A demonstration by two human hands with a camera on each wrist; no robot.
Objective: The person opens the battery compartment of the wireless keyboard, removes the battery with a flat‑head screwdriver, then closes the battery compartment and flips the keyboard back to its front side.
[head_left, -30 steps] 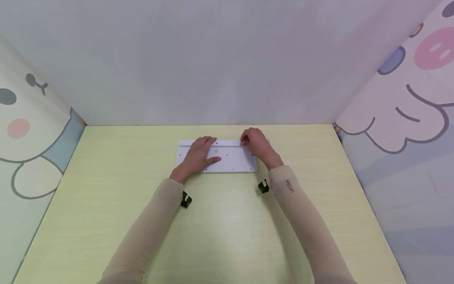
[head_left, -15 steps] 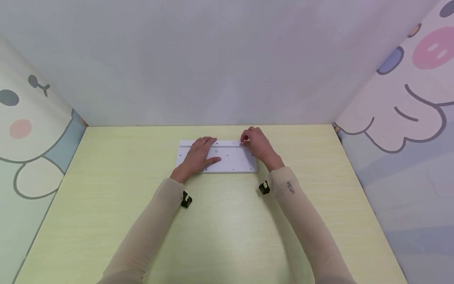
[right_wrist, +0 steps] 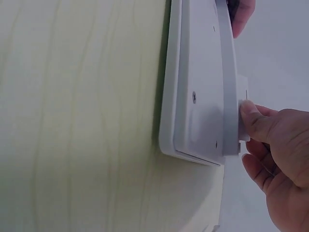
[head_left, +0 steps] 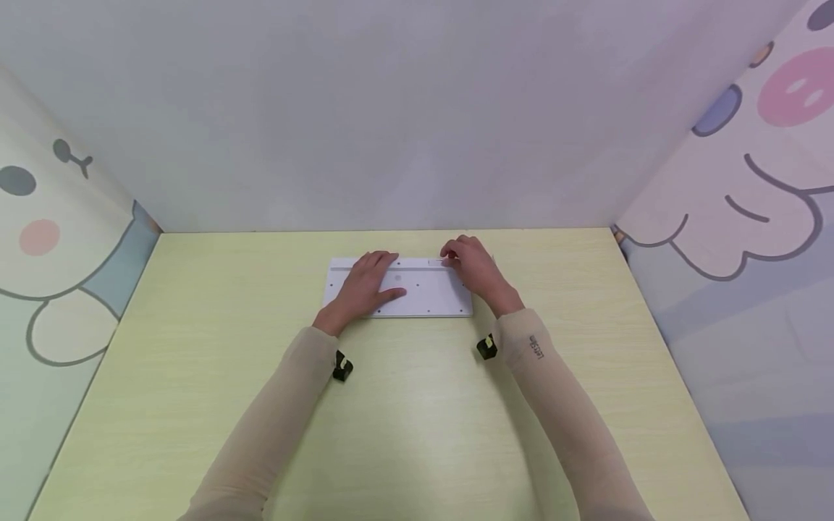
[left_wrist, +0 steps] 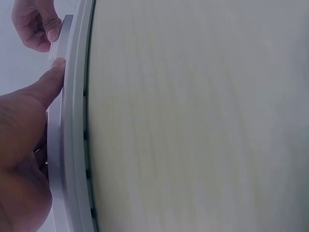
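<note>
The left hand (head_left: pixel 362 287) lies flat, fingers straight, on the one white keyboard (head_left: pixel 423 293), turned underside up. At its 3 o'clock, the right hand (head_left: pixel 473 268) pinches a small white cover (right_wrist: pixel 242 108) at the keyboard's far edge. One yellow-green table (head_left: pixel 417 420) bears everything.

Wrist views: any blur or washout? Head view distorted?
Head view: sharp, evenly lit, wide-angle bending of the table edges, soft arm shadows. Left wrist view: left hand very close and soft, keyboard edge-on. Right wrist view: right hand clear, backdrop washed pale, screw holes crisp.
</note>
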